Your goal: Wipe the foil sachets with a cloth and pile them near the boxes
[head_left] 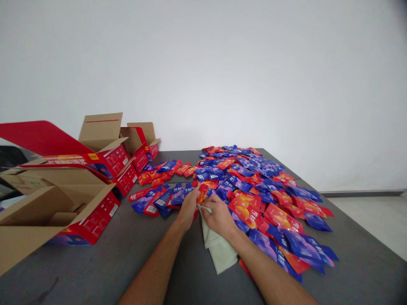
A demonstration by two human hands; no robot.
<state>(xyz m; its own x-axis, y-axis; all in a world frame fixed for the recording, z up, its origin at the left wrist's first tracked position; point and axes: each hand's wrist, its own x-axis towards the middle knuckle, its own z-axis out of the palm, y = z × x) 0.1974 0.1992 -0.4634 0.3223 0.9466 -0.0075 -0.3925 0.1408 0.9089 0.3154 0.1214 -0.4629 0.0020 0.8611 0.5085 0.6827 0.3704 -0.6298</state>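
My left hand (190, 206) grips a red packet (202, 193) near the middle of the table. Close on its right, my right hand (216, 213) is closed on a pale cloth (219, 252), whose lower part hangs down onto the table. The cloth's upper end is bunched in the fingers, next to the red packet. Beyond and to the right of my hands spreads a large heap of red and blue packets (246, 207). Left of my left hand lies a row of overlapping red and blue packets (163, 201).
Open red cardboard boxes with brown flaps stand along the left, the nearest one (98, 218) at the front left. A smaller group of packets (165, 167) lies behind the row. The dark grey table (178, 271) meets a white wall at the back.
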